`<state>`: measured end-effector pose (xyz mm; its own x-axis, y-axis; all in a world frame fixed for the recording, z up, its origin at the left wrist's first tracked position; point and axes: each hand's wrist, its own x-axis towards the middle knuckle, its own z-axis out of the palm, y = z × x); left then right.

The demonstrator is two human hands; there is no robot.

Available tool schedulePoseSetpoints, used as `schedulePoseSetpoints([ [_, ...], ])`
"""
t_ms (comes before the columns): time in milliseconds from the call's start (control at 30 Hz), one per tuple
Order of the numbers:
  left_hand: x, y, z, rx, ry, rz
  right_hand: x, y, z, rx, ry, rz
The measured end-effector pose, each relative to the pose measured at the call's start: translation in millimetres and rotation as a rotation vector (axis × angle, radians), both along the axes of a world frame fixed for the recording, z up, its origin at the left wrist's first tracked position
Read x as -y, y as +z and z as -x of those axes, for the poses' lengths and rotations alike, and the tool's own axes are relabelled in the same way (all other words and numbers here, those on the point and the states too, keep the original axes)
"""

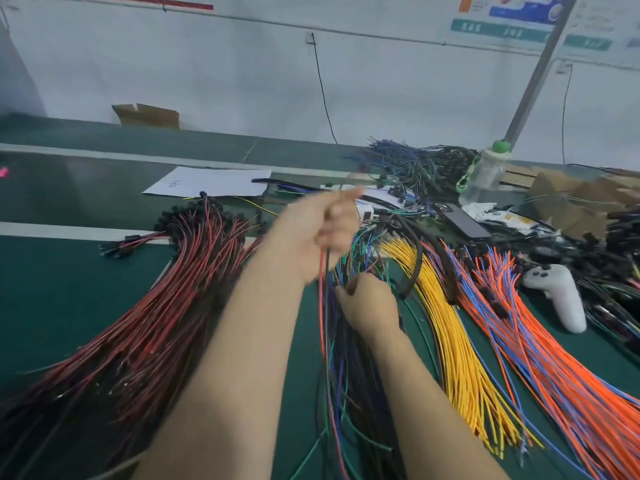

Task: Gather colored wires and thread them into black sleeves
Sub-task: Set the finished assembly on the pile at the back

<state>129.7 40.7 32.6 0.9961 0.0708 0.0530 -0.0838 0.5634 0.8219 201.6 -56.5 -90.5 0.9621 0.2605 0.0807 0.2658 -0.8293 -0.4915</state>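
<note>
My left hand [313, 230] is raised above the table and blurred. It grips a thin bunch of colored wires [323, 306], red and dark ones, that hang down from the fist. Lower and to the right, my right hand [370, 306] rests on the mixed pile of green, blue and dark wires [346, 393], its fingers curled into the strands. Two curved black sleeves [414, 268] lie across the yellow wire bundle [460, 358]. Whether the right hand pinches a particular wire is hidden.
A red-and-black wire bundle [149, 323] fans out at the left. Orange and blue wires [561, 368] spread at the right beside a white game controller [557, 296]. A phone [460, 220], a plastic bottle [485, 174], white paper [211, 181] and cardboard [571, 199] lie behind.
</note>
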Motion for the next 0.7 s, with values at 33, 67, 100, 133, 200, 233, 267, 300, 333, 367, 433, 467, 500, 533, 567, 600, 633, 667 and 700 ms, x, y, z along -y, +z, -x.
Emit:
schedulePoseSetpoints([
  [33,5,-26,5,-0.027,-0.031,0.051,5,2,-4,0.004,-0.030,-0.041],
  [67,10,-49,-7,-0.184,0.132,0.017,12,5,-8,0.013,-0.054,-0.082],
  [100,12,-79,-6,-0.248,0.233,-0.056,20,9,-10,0.028,-0.077,-0.140],
  [133,10,-93,-11,-0.288,0.301,-0.095,27,14,-12,0.028,-0.094,-0.248],
  [200,8,-109,-22,-0.348,0.375,-0.181,34,23,-8,-0.135,-0.069,-0.718],
  [233,10,-116,-22,-0.346,0.388,-0.217,35,26,-5,-0.270,-0.017,-0.996],
  [267,14,-124,-21,-0.325,0.386,-0.222,35,27,-1,-0.381,0.057,-1.170],
  [300,16,-128,-22,-0.304,0.367,-0.195,35,26,3,-0.461,0.132,-1.196],
  [333,18,-127,-22,-0.284,0.348,-0.174,33,24,7,-0.521,0.197,-1.127],
  [367,19,-126,-23,-0.263,0.341,-0.154,30,22,11,-0.545,0.242,-0.994],
  [433,20,-126,-23,-0.241,0.330,-0.144,26,17,14,-0.465,0.282,-0.659],
  [467,20,-128,-24,-0.247,0.338,-0.161,24,14,13,-0.383,0.298,-0.516],
  [500,20,-130,-25,-0.251,0.355,-0.184,23,12,12,-0.298,0.325,-0.397],
  [533,20,-131,-25,-0.249,0.374,-0.224,23,11,11,-0.229,0.357,-0.317],
  [567,20,-131,-26,-0.239,0.398,-0.267,22,9,10,-0.191,0.389,-0.273],
  [600,20,-131,-26,-0.223,0.424,-0.308,23,8,10,-0.183,0.408,-0.260],
  [633,19,-131,-26,-0.201,0.442,-0.332,25,7,10,-0.194,0.407,-0.279],
  [667,18,-130,-24,-0.174,0.438,-0.331,29,7,8,-0.204,0.372,-0.340],
  [700,17,-128,-22,-0.140,0.407,-0.307,34,7,5,-0.202,0.292,-0.449],
])
